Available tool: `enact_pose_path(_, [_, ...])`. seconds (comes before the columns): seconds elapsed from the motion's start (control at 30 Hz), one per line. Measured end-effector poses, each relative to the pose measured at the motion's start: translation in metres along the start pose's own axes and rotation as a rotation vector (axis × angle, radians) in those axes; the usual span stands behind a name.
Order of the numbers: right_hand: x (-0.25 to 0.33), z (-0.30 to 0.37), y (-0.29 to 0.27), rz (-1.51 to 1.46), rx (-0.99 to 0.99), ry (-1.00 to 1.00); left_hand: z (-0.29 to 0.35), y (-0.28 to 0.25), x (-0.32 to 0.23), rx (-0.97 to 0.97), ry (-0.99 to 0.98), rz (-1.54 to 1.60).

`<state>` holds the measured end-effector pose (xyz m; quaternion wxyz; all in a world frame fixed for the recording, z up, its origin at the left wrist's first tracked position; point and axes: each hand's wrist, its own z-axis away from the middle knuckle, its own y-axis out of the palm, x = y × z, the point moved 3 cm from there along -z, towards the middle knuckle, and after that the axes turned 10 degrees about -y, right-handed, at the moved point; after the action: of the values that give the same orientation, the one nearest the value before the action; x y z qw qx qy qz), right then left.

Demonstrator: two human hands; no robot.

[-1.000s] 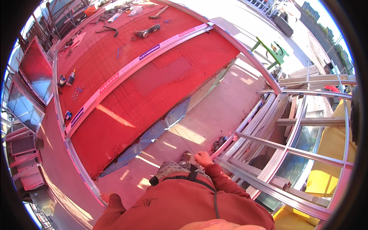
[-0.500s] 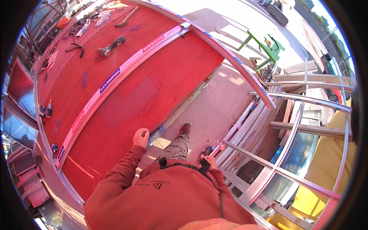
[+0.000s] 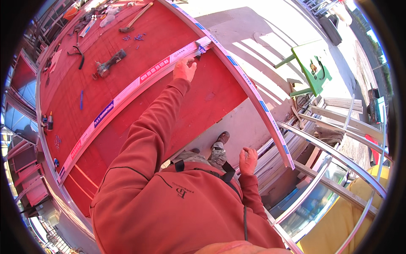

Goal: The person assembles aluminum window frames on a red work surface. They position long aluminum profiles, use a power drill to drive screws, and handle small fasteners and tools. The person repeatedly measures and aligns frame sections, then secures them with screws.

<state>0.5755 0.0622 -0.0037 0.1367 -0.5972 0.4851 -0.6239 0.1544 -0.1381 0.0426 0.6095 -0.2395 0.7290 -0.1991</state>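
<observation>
My left hand (image 3: pixel 185 70) reaches out over the red work surface (image 3: pixel 211 93), fingers curled, close to the joint where two metal profiles meet. Right beyond the fingertips, a small dark-blue piece (image 3: pixel 200 49) sits at that joint; whether the fingers touch it or hold something is hidden. The crossing metal profile (image 3: pixel 139 80) carries printed film and lies across the red surface. Its end meets a long metal profile (image 3: pixel 249 86) along the right side, which juts past the surface's edge. My right hand (image 3: pixel 248 161) is raised near my waist, fingers apart, holding nothing visible.
On the red surface lie a hammer (image 3: pixel 136 17), a worn power tool (image 3: pixel 109 63), small blue bits (image 3: pixel 135 37) and a screwdriver-like tool (image 3: pixel 50 121). A green stool (image 3: pixel 311 67) stands beyond. Metal frames (image 3: pixel 334 158) and stacked profiles are at my right.
My left hand has moved forward from the near edge to the profile joint. My right hand has come away from the black strap at my waist. My view has shifted closer to the joint.
</observation>
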Motion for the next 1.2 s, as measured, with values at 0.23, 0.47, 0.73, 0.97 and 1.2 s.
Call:
enact_pose_path(0.23, [-0.03, -0.217, 0.0, 0.166, -0.033, -0.319, -0.133, 0.097, -0.05, 0.032, -0.191, -0.44])
enact_pose_path(0.47, [-0.037, -0.328, 0.076, -0.087, 0.427, -0.301, -0.178, 0.135, -0.027, 0.367, -0.542, -0.193])
enact_pose_path(0.73, [-0.019, -0.363, 0.098, -0.023, 0.449, -0.314, -0.18, 0.138, -0.036, 0.443, -0.545, -0.258])
enact_pose_path(0.97, [-0.017, -0.367, 0.1, -0.04, 0.473, -0.311, -0.181, 0.122, -0.003, 0.464, -0.512, -0.248])
enact_pose_path(1.2, [-0.018, -0.366, 0.103, -0.05, 0.492, -0.299, -0.166, 0.039, 0.062, 0.554, -0.658, -0.11])
